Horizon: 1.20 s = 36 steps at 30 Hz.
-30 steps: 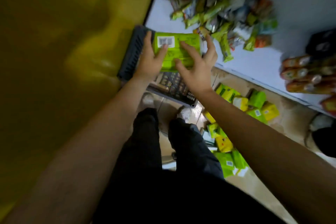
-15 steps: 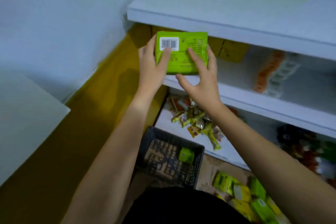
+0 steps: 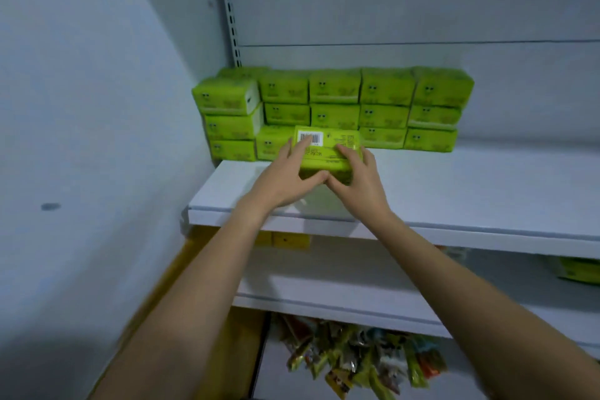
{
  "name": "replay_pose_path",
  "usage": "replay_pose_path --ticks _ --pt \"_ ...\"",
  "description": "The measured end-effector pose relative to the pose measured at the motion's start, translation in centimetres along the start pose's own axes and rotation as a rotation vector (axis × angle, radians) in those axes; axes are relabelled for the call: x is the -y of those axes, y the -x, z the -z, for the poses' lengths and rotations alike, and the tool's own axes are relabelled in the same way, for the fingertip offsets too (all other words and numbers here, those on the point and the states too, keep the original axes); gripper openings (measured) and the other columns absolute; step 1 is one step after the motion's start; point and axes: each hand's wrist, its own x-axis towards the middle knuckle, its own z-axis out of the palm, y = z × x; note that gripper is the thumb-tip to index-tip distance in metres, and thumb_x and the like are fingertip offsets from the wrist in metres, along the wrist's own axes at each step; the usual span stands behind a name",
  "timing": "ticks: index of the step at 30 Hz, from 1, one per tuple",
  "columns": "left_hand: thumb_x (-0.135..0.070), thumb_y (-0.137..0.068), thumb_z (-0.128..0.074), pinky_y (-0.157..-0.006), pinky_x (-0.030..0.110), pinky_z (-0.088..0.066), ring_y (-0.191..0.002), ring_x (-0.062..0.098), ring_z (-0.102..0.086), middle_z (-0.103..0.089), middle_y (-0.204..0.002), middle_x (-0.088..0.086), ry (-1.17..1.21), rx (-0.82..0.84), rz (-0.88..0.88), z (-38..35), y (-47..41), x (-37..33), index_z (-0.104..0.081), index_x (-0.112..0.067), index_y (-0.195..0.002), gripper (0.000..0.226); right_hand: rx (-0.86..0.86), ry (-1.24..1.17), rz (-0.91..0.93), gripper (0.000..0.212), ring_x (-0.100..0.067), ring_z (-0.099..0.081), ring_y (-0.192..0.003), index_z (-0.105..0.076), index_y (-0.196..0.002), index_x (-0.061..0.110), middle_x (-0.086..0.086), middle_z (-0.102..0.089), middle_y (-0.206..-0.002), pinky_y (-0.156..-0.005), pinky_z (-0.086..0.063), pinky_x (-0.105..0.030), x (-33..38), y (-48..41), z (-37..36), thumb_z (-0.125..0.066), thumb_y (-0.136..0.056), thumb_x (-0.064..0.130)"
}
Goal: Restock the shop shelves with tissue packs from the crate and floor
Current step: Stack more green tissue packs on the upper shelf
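Tissue pack (image 3: 328, 157), green, barcode side up: held at the upper shelf (image 3: 470, 191), just in front of the stacked row of packs (image 3: 386, 107). Left hand (image 3: 285, 177) grips its left end, right hand (image 3: 360, 180) its right end, fingers on top, thumbs meeting at near edge. Contact with shelf board: cannot tell

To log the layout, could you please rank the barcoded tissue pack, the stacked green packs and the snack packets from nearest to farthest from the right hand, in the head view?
1. The barcoded tissue pack: in the right hand's grip, centre.
2. The stacked green packs: just behind it, at the shelf's back.
3. The snack packets: far below, lowest in view.
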Motion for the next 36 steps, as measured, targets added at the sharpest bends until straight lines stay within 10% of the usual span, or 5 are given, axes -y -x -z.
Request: replay_pose_path --ticks 7,12,16,21,36 --pt "-0.023 -0.092 -0.056 -0.105 0.024 -0.025 -0.133 0.026 -0.032 -0.017 -0.145 0.014 0.029 -0.143 -0.046 3.3 -8.3 4.6 -0.030 -0.020 -0.144 0.058 -0.017 -0.024 -0.009 0.053 -0.024 -0.042 -0.118 -0.042 -0.136 0.014 -0.016 -0.027 -0.134 -0.083 -0.026 -0.008 1.0 -9.3 -3.3 -0.057 -0.087 0.006" --pt "-0.024 -0.094 -0.053 -0.100 0.036 -0.037 -0.125 0.033 -0.039 -0.029 -0.139 0.019 -0.186 -0.310 0.024 2.0 -10.6 7.8 -0.043 -0.010 -0.136 0.045 0.095 -0.060 -0.044 0.057 -0.025 -0.032 -0.134 -0.034 -0.142 0.016 -0.007 -0.035 -0.146 -0.110 -0.027 -0.033 0.3 -11.8 -6.6 -0.052 -0.089 0.005" --pt "-0.021 -0.080 -0.071 -0.077 0.041 -0.054 -0.100 0.039 -0.055 -0.053 -0.111 0.024 -0.359 -0.525 -0.072 0.8 -10.9 9.3 -0.061 -0.005 -0.114 0.038 0.055 -0.103 -0.058 0.057 -0.021 -0.043 -0.117 -0.032 -0.143 0.021 -0.008 -0.036 -0.141 -0.101 -0.040 -0.039 -0.3 -11.8 -7.6 -0.052 -0.091 0.009" --pt "-0.025 -0.090 -0.059 -0.097 0.032 -0.036 -0.126 0.030 -0.035 -0.038 -0.133 0.016 -0.038 -0.441 0.021 0.2 -10.7 9.4 -0.050 -0.009 -0.124 0.039 0.015 -0.318 -0.161 0.062 -0.023 -0.039 -0.131 -0.021 -0.147 0.019 -0.007 -0.032 -0.148 -0.101 -0.037 -0.033 0.2 -12.4 -7.6 -0.052 -0.094 0.018" --pt "-0.036 -0.098 -0.040 -0.081 0.012 -0.038 -0.092 0.001 -0.048 -0.050 -0.117 0.005 0.348 -0.537 -0.049 3.6 -9.2 4.3 -0.048 -0.011 -0.124 0.037 -0.113 -0.662 -0.240 0.044 -0.002 -0.047 -0.107 -0.037 -0.136 0.014 0.009 -0.049 -0.117 -0.091 -0.038 -0.021 2.5 -11.4 -4.5 -0.048 -0.096 0.027"
